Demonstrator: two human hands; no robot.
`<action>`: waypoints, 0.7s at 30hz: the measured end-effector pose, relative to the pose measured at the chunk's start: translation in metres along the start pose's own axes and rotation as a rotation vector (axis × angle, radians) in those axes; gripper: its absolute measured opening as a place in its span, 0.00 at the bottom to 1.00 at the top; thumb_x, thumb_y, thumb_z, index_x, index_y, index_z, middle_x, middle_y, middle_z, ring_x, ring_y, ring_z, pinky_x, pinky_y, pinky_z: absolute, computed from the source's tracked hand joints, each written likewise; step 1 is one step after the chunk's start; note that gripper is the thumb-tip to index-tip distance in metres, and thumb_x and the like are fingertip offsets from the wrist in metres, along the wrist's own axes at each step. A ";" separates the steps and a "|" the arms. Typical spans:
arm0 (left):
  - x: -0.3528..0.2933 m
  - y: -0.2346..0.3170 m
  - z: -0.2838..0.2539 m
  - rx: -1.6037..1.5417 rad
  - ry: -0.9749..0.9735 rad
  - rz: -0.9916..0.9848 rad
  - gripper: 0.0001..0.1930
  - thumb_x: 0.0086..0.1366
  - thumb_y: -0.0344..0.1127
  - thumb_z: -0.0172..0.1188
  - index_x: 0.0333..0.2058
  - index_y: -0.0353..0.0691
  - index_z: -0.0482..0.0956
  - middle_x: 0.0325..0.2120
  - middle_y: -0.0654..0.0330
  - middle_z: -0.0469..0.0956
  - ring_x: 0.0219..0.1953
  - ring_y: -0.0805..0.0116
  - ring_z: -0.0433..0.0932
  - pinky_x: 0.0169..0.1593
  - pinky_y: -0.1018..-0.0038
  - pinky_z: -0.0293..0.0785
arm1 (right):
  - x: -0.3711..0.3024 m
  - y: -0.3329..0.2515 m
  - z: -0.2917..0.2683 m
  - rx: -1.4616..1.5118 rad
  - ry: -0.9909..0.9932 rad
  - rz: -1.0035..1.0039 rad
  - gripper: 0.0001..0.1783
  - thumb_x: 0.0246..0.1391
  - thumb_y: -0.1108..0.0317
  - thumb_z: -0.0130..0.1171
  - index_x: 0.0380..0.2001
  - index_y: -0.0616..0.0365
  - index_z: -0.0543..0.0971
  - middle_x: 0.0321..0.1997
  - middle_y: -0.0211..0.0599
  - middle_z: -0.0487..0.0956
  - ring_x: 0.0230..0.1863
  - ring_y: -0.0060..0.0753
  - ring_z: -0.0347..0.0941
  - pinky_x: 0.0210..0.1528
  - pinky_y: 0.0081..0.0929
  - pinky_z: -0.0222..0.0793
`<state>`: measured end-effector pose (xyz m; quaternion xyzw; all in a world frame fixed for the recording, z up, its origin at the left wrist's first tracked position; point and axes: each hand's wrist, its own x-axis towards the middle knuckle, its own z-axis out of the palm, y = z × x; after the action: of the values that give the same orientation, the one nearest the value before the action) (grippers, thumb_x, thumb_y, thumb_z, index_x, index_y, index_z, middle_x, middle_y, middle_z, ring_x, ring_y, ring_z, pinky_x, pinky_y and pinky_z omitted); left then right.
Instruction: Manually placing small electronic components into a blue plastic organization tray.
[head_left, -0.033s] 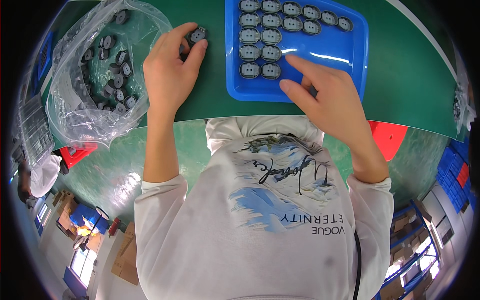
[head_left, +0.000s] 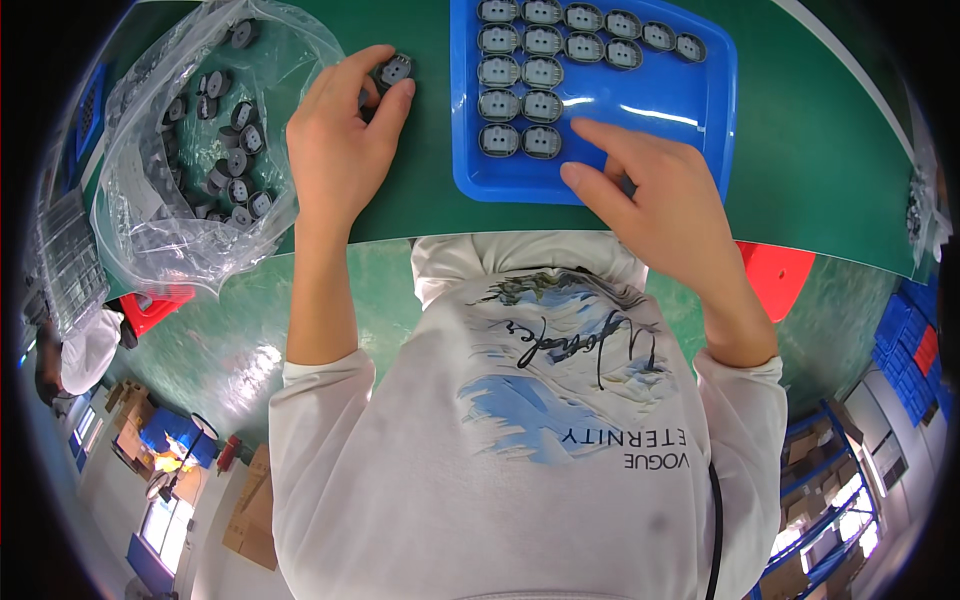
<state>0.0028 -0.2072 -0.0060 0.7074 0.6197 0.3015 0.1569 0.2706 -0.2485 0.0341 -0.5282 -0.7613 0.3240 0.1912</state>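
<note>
My left hand (head_left: 345,135) has its thumb and index finger closed around a small dark grey oval plastic part (head_left: 394,70) above the green table, between the bag and the tray. Other fingers of that hand are partly hidden. Over the near right part of a blue tray (head_left: 640,165) hovers my right hand (head_left: 655,185), its thumb and index finger apart with nothing visible between them. Similar grey parts (head_left: 542,140) lie in the tray in neat rows, along the left side and the far edge. The nearest ones sit just left of my right fingertips.
A clear plastic bag (head_left: 150,225) on the left of the green table (head_left: 800,110) gapes around several loose grey parts (head_left: 238,160). Red stools (head_left: 775,280) show below the table's edge. Another plastic bag (head_left: 930,210) lies at the far right end.
My right hand's fingertips have shifted very slightly toward me. The left hand, the part it holds and the tray look the same.
</note>
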 end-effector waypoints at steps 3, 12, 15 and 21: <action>0.000 0.000 0.000 -0.011 -0.004 -0.005 0.15 0.56 0.33 0.70 0.44 0.43 0.83 0.24 0.63 0.74 0.23 0.68 0.73 0.29 0.72 0.72 | -0.002 -0.001 0.000 0.002 0.008 -0.027 0.20 0.53 0.64 0.68 0.47 0.65 0.82 0.19 0.39 0.75 0.20 0.36 0.71 0.27 0.31 0.66; 0.004 0.000 -0.022 -0.001 -0.180 0.090 0.17 0.56 0.30 0.69 0.46 0.42 0.83 0.22 0.62 0.74 0.23 0.67 0.72 0.30 0.72 0.72 | -0.016 0.048 -0.057 0.298 0.269 0.129 0.23 0.55 0.72 0.61 0.55 0.57 0.75 0.42 0.31 0.80 0.40 0.20 0.74 0.41 0.22 0.71; 0.011 0.010 -0.022 -0.082 -0.245 -0.097 0.18 0.56 0.30 0.70 0.47 0.42 0.83 0.21 0.61 0.74 0.23 0.67 0.72 0.30 0.72 0.72 | -0.024 0.097 -0.072 0.334 0.536 0.174 0.22 0.58 0.70 0.61 0.56 0.56 0.75 0.45 0.31 0.80 0.45 0.19 0.75 0.46 0.19 0.70; 0.010 0.006 -0.015 0.029 -0.221 0.074 0.18 0.56 0.31 0.70 0.48 0.43 0.83 0.22 0.61 0.74 0.22 0.69 0.71 0.30 0.74 0.72 | -0.032 0.118 -0.049 -0.083 0.575 0.183 0.19 0.64 0.66 0.58 0.56 0.60 0.75 0.63 0.38 0.76 0.61 0.38 0.72 0.64 0.31 0.65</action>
<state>-0.0014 -0.2009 0.0115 0.7610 0.5763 0.2185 0.2027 0.3931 -0.2364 -0.0113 -0.6721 -0.6377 0.1455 0.3470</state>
